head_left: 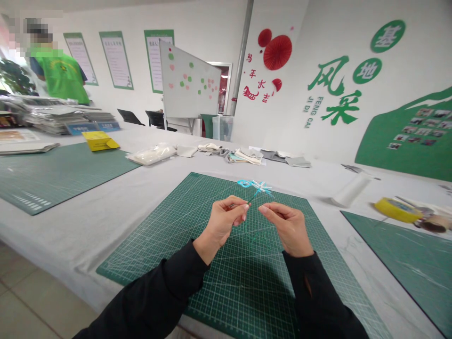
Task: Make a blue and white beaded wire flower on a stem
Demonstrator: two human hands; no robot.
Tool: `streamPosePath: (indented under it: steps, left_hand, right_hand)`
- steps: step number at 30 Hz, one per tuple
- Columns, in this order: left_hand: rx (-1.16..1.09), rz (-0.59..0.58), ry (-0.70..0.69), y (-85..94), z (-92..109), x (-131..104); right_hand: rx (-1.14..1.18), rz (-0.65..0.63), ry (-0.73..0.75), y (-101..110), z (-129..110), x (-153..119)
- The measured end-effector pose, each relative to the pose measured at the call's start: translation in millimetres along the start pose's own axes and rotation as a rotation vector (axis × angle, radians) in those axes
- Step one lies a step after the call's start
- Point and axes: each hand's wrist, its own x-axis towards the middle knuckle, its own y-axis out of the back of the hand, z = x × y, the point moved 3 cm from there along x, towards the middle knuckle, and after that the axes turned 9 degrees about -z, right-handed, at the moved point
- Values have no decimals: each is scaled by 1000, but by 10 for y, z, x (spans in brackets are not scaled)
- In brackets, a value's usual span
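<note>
Blue-and-white ornament [260, 186], its white strands spread like a star, held tilted above a green cutting mat [243, 287]. The thin stem [253, 197] is pinched between thumb and fingers of the person's left hand [226, 217]. The right hand [290, 227] stands just beside, thumb and forefinger pressed together; from here I cannot tell whether anything fine lies between them. Beyond the mat lie a plastic bag [152, 154] and pale cloth pieces [249, 155]; to the right, yellow tape [397, 210].
</note>
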Motion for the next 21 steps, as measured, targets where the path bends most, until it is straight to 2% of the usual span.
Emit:
streamPosePath:
  steps: [15,21]
  left_hand:
    - [-10,32,-15,32,2,-17]
    - [-72,83,17,56,48,-5]
  right_hand:
    - [-11,-35,-24,-83,-49,-15]
    - [-49,-137,-95,-105,-102,2]
